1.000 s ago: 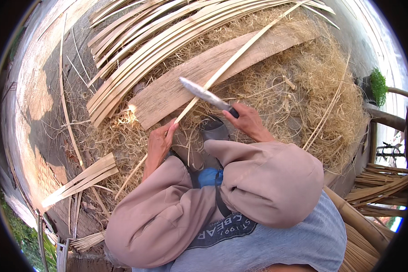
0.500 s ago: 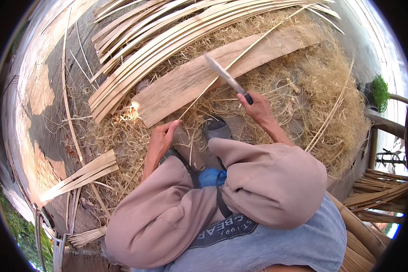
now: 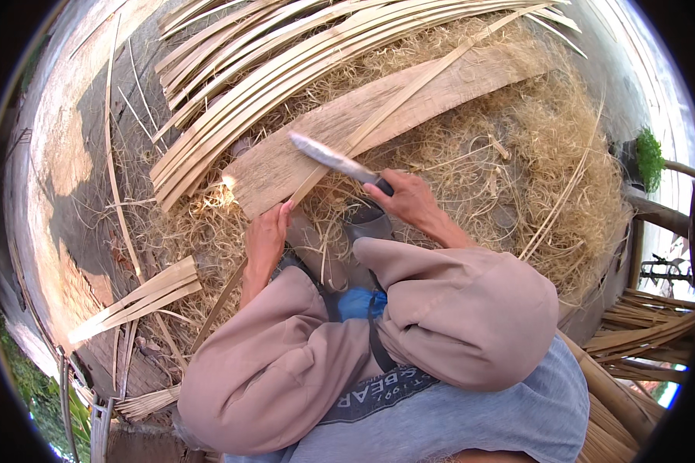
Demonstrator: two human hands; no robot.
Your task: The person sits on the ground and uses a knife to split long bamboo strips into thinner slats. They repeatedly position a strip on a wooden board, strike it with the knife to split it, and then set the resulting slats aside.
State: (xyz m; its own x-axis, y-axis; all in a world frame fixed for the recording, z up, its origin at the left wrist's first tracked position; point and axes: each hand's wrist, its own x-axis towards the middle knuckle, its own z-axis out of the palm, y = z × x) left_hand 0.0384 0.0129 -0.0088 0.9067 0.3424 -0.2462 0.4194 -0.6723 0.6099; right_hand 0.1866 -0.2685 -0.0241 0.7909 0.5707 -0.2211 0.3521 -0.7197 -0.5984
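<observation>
My left hand (image 3: 267, 233) is closed on a long, flat bamboo strip (image 3: 409, 91) near its lower part. The strip runs up to the right across a wide wooden board (image 3: 471, 83), and its tail comes out below my left wrist. In my right hand (image 3: 411, 199) is a knife (image 3: 333, 159) with a dark handle, my fingers wrapped round it. The pale blade points up and left and lies over the strip, just right of my left hand; whether it touches the strip I cannot tell.
Several split bamboo strips (image 3: 286, 85) lie in rows beyond the board. Thin shavings (image 3: 548, 170) cover the ground around it. Short pale strips (image 3: 143, 299) lie at the left, and a bamboo bundle (image 3: 649, 328) is at the right. My knees flank the work area.
The strip now shows its broad face instead of a thin edge. My right hand and the knife have moved left and slightly down toward my left hand, which has shifted slightly left.
</observation>
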